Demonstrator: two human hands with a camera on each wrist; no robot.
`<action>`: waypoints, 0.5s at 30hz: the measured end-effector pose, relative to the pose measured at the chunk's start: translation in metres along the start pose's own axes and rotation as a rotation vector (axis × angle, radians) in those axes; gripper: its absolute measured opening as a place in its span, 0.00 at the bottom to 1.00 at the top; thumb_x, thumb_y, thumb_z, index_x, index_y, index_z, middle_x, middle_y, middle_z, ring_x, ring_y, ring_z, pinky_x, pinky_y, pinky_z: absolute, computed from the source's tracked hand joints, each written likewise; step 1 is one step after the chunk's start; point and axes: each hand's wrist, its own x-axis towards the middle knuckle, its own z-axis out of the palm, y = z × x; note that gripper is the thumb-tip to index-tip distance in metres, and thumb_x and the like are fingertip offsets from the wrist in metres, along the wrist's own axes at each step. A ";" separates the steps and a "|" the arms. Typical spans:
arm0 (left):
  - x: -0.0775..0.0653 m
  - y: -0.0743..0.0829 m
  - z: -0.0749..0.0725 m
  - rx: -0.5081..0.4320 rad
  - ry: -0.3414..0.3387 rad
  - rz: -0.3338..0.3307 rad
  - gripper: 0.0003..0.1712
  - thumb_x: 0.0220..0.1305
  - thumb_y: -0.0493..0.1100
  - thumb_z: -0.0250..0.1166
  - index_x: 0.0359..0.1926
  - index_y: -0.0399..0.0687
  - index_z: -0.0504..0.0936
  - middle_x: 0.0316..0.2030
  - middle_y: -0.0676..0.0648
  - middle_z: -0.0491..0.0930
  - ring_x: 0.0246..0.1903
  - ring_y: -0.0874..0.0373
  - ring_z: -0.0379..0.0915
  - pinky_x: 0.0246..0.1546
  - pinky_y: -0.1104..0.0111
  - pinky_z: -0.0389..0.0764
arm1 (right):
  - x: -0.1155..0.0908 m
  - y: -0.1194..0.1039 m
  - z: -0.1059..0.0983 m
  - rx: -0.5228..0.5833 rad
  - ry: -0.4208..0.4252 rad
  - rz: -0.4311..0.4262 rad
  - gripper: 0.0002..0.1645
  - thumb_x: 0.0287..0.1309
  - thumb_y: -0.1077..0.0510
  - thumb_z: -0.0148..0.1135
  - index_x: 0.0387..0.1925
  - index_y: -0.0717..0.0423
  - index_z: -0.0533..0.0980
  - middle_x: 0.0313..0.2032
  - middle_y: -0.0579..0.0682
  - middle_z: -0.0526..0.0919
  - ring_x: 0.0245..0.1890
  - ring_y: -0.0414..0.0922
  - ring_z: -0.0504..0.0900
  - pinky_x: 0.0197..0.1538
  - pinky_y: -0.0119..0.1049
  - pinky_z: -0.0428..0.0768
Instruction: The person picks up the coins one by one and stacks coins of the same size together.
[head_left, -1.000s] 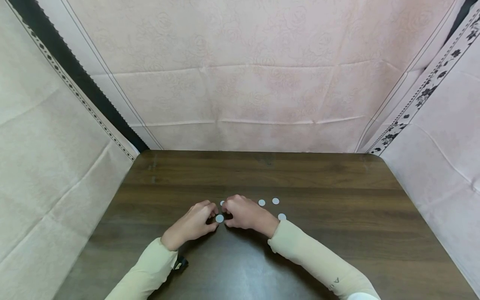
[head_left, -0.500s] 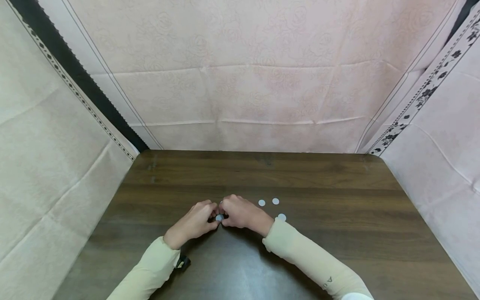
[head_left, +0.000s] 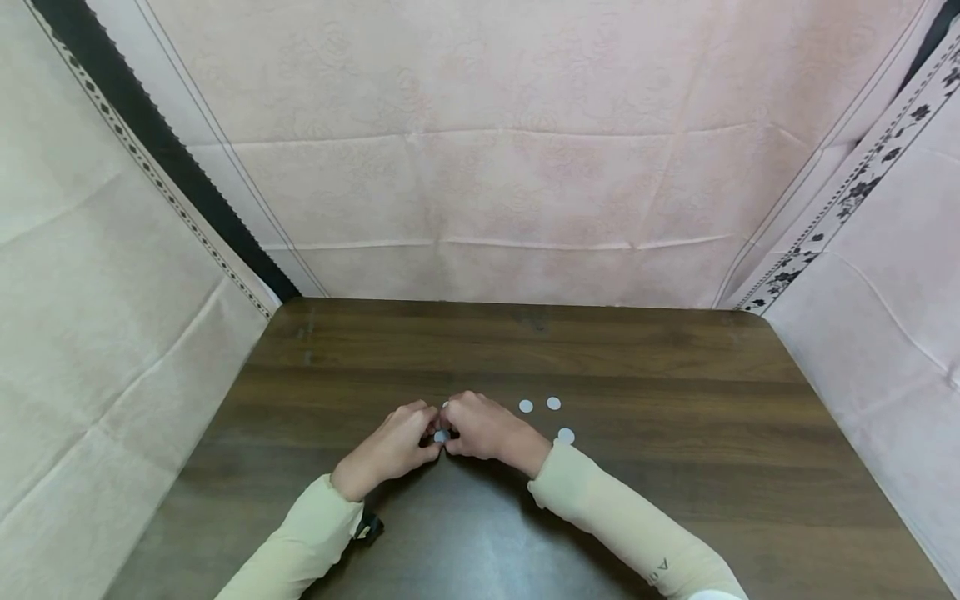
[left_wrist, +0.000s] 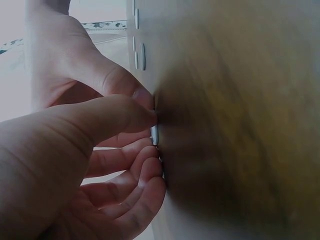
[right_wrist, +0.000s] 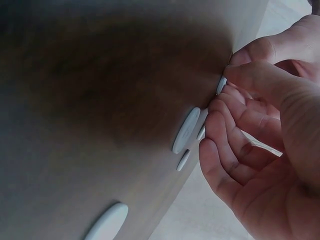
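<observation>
A small flat white disc (head_left: 441,436) lies on the brown table between my two hands. My left hand (head_left: 396,442) curls its thumb and fingers round the disc's left side. From the right, my right hand (head_left: 483,427) does the same, its thumb tip close against the left thumb. In the left wrist view, the disc's edge (left_wrist: 154,135) shows beneath the thumb. The right wrist view shows the disc (right_wrist: 221,84) mostly covered by fingers. Behind the right fingers, another white disc (head_left: 446,405) is almost hidden.
More white discs lie to the right: one disc (head_left: 526,406), a second disc (head_left: 553,403) beside it, and a third disc (head_left: 566,436) near the right sleeve. The wooden table (head_left: 637,358) ends at a pale cloth (head_left: 480,192). Cloths also hang at both sides.
My right hand has moved slightly left, bringing its fingertips in to the disc and the left fingertips. Over the last half second both hands stay nearly still.
</observation>
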 end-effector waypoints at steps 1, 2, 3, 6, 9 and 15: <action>0.000 0.000 0.000 -0.003 -0.001 0.003 0.09 0.61 0.33 0.73 0.34 0.42 0.79 0.30 0.48 0.75 0.29 0.64 0.65 0.28 0.73 0.70 | -0.001 0.000 0.000 0.000 0.004 -0.003 0.07 0.62 0.58 0.74 0.29 0.49 0.83 0.32 0.44 0.83 0.29 0.35 0.73 0.35 0.29 0.74; 0.000 0.000 0.001 -0.007 -0.002 0.007 0.09 0.61 0.33 0.74 0.34 0.42 0.79 0.30 0.49 0.75 0.29 0.64 0.65 0.28 0.73 0.70 | -0.002 0.000 0.000 0.001 0.006 -0.007 0.08 0.62 0.58 0.74 0.28 0.49 0.83 0.31 0.44 0.82 0.29 0.35 0.73 0.34 0.29 0.74; 0.000 0.000 0.002 -0.007 -0.001 0.010 0.09 0.61 0.33 0.74 0.33 0.42 0.79 0.30 0.48 0.75 0.29 0.64 0.65 0.28 0.73 0.70 | -0.002 0.000 0.001 0.001 0.011 -0.011 0.08 0.62 0.58 0.74 0.27 0.49 0.83 0.31 0.44 0.82 0.28 0.35 0.72 0.34 0.29 0.73; -0.001 0.002 0.002 -0.004 0.000 0.010 0.10 0.61 0.33 0.74 0.33 0.42 0.79 0.29 0.48 0.74 0.29 0.64 0.64 0.27 0.73 0.69 | -0.005 -0.001 0.001 -0.003 0.014 -0.016 0.09 0.63 0.58 0.74 0.27 0.48 0.82 0.31 0.44 0.82 0.28 0.35 0.72 0.33 0.28 0.72; -0.002 0.004 0.003 0.000 -0.007 -0.001 0.10 0.61 0.34 0.74 0.32 0.42 0.78 0.29 0.48 0.74 0.28 0.63 0.64 0.27 0.73 0.69 | -0.007 -0.003 0.003 -0.014 0.013 -0.015 0.10 0.63 0.57 0.74 0.27 0.48 0.82 0.31 0.44 0.82 0.28 0.34 0.72 0.33 0.27 0.72; -0.006 0.010 0.004 -0.006 -0.013 -0.003 0.10 0.61 0.34 0.74 0.33 0.43 0.78 0.30 0.49 0.74 0.28 0.63 0.65 0.28 0.73 0.70 | -0.012 -0.006 0.004 -0.013 0.011 -0.019 0.11 0.62 0.58 0.75 0.25 0.48 0.81 0.26 0.40 0.79 0.26 0.34 0.71 0.31 0.26 0.71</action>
